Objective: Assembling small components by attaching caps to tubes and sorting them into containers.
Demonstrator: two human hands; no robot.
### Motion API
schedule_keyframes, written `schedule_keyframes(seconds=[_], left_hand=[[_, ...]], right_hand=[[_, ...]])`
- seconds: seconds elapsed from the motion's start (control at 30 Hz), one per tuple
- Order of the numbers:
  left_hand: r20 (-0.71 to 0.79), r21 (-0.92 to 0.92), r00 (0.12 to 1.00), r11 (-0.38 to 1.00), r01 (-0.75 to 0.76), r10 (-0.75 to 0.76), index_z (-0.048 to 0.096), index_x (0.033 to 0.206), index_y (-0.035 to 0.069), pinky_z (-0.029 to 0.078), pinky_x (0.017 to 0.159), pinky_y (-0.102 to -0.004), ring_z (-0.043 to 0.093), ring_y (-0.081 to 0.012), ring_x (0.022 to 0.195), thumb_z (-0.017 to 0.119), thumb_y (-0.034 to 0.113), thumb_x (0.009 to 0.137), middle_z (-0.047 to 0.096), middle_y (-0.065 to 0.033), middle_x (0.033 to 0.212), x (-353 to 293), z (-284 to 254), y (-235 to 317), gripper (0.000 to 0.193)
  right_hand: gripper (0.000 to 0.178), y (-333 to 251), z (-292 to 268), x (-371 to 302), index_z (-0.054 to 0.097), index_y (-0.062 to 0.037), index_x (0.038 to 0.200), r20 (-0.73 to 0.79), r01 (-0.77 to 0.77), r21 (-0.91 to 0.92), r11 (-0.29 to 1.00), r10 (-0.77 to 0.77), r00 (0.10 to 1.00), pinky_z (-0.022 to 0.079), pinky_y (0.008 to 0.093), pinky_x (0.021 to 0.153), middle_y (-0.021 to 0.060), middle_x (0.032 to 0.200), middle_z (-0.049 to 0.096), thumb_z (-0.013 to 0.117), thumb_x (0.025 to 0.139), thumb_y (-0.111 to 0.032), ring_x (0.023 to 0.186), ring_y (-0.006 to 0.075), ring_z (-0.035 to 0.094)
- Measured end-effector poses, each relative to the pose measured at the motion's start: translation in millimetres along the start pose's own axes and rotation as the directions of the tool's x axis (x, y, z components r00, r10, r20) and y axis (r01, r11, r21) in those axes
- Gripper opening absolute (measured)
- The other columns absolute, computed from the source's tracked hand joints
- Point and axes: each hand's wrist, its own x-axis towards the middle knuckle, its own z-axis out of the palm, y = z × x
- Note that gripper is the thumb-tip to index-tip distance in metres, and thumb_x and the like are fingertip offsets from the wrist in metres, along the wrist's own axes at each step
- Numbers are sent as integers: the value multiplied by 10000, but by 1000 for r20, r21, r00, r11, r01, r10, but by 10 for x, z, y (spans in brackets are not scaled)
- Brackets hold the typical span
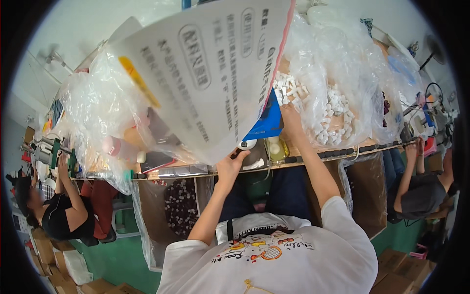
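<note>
Close to the table's front edge, my left hand [231, 167] is closed, thumb and fingers around a small white round part [247, 144]. My right hand [291, 117] reaches farther forward, beside a blue bin [268, 120] and a heap of small white plastic pieces [290, 88]. Its fingertips are among or just next to those pieces; whether they grip one cannot be made out. A small bottle of yellowish liquid [277, 149] stands between my arms. A large printed sheet [196, 93] hangs in front of the view and hides the table's middle.
More white pieces [338, 115] lie right on transparent plastic sheeting [313, 54]. A pink bottle [117, 148] stands left. Below the edge, an open carton [155, 235] holds dark round bits [182, 206]. Co-workers sit at left [68, 210] and right [421, 188].
</note>
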Motion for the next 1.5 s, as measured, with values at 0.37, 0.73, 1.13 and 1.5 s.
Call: schedule_keyframes(seconds=[0.37,0.73,1.13,1.5], left_hand=[[25,9,990,991,-137,137,725,1017,-3,517,769,-406,690,-327,842,822,111,751,724,-175,902,-40,-21,-64,305],[75,827,997,560,-48,-26,731,980,40,525,719,-432,682,-371,848,793,202,731,710,-194,892,-371,-1553,131,303],[-92,372,986,923,-97,141,656,898,-26,515,658,-371,690,-293,685,715,84,772,688,-180,752,482,-579,-571,177],[153,-121,977,984,-133,151,693,1022,-11,503,624,-308,642,-141,657,800,64,740,721,-113,824,158,-245,310,310]], right_hand=[[209,-434,-159,-376,724,15,986,158,-333,854,401,411,898,520,278,692,71,859,722,712,798,-76,714,141,646],[217,-1272,-235,-584,715,-18,994,273,-320,739,593,171,947,521,352,718,152,864,721,700,794,-103,788,277,691],[155,-1411,17,-745,597,-30,741,-224,102,509,855,17,974,489,434,670,112,735,625,741,689,-45,757,319,614],[231,-272,-447,-952,692,-24,979,-307,-475,480,738,648,697,495,411,814,171,893,673,710,784,-147,895,327,638]])
